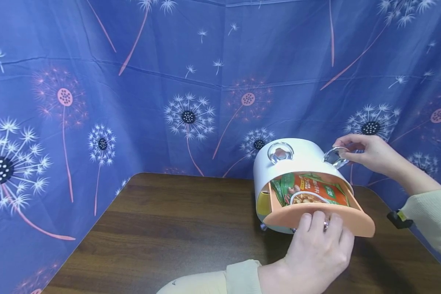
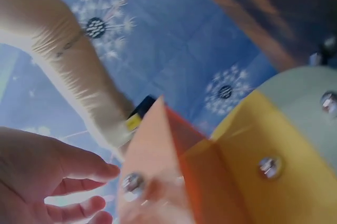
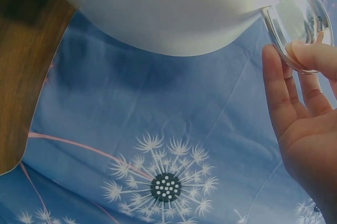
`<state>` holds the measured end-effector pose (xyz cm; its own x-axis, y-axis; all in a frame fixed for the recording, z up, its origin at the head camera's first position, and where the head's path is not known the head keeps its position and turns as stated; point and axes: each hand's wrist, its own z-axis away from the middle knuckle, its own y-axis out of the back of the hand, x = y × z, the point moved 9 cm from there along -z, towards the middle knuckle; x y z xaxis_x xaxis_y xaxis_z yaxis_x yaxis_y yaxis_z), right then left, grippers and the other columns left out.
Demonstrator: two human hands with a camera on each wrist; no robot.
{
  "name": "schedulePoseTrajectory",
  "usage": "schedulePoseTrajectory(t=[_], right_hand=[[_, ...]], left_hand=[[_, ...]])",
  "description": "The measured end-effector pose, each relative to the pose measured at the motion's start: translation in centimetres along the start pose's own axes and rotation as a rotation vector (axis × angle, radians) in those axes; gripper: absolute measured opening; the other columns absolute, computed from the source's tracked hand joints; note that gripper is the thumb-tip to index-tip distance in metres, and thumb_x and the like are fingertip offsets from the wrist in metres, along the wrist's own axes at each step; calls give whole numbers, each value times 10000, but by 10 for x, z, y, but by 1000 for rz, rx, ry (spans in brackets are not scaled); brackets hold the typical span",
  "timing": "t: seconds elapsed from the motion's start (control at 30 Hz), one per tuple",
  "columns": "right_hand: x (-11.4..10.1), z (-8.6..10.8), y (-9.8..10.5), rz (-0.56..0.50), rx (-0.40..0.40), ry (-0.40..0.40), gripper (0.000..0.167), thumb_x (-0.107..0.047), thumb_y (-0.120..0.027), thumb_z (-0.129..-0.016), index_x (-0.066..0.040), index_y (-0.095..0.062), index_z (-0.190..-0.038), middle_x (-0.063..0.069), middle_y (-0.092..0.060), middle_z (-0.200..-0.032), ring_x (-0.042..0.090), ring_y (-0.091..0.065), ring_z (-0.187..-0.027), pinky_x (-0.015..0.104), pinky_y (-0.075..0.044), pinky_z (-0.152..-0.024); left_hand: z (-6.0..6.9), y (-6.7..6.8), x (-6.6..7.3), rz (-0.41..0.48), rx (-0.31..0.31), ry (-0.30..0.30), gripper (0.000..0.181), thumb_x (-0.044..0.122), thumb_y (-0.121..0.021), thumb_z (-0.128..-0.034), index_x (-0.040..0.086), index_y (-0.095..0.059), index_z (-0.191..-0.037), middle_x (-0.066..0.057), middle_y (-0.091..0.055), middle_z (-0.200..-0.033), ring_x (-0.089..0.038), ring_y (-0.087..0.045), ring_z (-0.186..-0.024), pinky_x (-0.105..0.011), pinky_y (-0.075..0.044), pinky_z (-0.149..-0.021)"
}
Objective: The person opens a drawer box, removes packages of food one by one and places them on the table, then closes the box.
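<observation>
At tbl [image 1: 176,220]: wht box [image 1: 305,157], clear rings [image 1: 271,153], open peach drwr [image 1: 357,222].

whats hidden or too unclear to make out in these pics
- Bottom of the orange packet: head view, hidden by the drawer front.
- Packet's smallest print: head view, too small.
- Part of the drawer front: head view, behind the left hand.
- Top of the white container: right wrist view, cut off by the upper edge.
- Left hand's lower part: left wrist view, cut off by picture edges.
</observation>
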<state>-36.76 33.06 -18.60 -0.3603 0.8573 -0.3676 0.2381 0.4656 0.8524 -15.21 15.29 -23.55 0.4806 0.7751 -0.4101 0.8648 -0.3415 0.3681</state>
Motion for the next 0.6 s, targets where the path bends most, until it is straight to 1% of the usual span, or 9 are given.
schedulePoseTrajectory(t=[0.07, 0.13, 0.2, 0.23, 0.3, 0.4, 0.47, 0.53, 0.6], right_hand=[[0, 0, -1, -11, -3, 3, 271, -246, -666, -874, -131, -631, -1116, -53, -615, -982, -86, -559, -764, 215, -491, -617], [0, 0, 0, -13, -1, 4, 273, -246, -666, -874, -129, -631, -1117, -91, -608, -973, -92, -556, -766, 212, -490, -618], [-1, 1, 0, -13, 1, 5, 271, -241, -665, -875, -127, -631, -1118, -124, -598, -962, -95, -553, -766, 210, -492, -618], [-1, 1, 0, -12, 3, 5, 266, -232, -664, -875, -126, -631, -1118, -122, -597, -967, -98, -551, -767, 213, -493, -618], [-1, 1, 0, -5, 3, 2, 264, -222, -661, -878, -125, -629, -1121, -78, -607, -997, -108, -543, -768, 209, -496, -619], [-2, 0, -2, -2, -8, 4, 279, -198, -656, -881, -107, -617, -1142, 61, -620, -1066, -131, -525, -768, 202, -502, -612], [-2, 0, -3, 0, -14, 3, 289, -191, -655, -882, -98, -611, -1152, 131, -612, -1106, -147, -508, -771, 191, -501, -611], [-2, 0, -4, -3, -19, 5, 294, -185, -654, -882, -91, -608, -1157, 156, -608, -1125, -153, -502, -774, 187, -499, -608], [-2, 1, -4, -3, -18, 2, 289, -190, -651, -885, -96, -610, -1155, 155, -607, -1132, -151, -505, -777, 184, -498, -611]], left_hand=[[-5, 12, -9, 13, 27, -7, 192, 161, -456, -904, 225, -626, -843, 57, -563, -852, -125, -541, -802, -241, -380, -650], [-10, 20, -19, 36, 54, -13, 199, 152, -460, -898, 228, -634, -836, 62, -571, -854, -121, -545, -811, -233, -385, -651], [-16, 23, -30, 77, 58, -20, 202, 140, -467, -887, 231, -642, -845, 60, -582, -877, -124, -543, -821, -234, -383, -648], [-18, 22, -35, 100, 44, -28, 201, 138, -471, -885, 233, -648, -870, 58, -583, -898, -128, -538, -833, -238, -383, -646], [-23, 16, -46, 167, -8, -37, 175, 145, -504, -881, 232, -647, -928, 46, -581, -957, -143, -525, -860, -250, -384, -642], [-29, 6, -62, 256, -99, -71, 164, 168, -574, -873, 229, -630, -1015, 28, -572, -1032, -158, -520, -909, -261, -413, -665], [-31, -1, -70, 284, -164, -107, 182, 185, -596, -882, 228, -619, -1058, 32, -563, -1056, -151, -514, -931, -257, -429, -699], [-33, -7, -77, 299, -207, -148, 206, 175, -583, -895, 225, -616, -1092, 37, -565, -1048, -139, -515, -925, -243, -431, -723], [-34, -15, -83, 306, -251, -190, 227, 157, -548, -910, 227, -612, -1116, 45, -560, -1044, -125, -505, -899, -224, -413, -711]])
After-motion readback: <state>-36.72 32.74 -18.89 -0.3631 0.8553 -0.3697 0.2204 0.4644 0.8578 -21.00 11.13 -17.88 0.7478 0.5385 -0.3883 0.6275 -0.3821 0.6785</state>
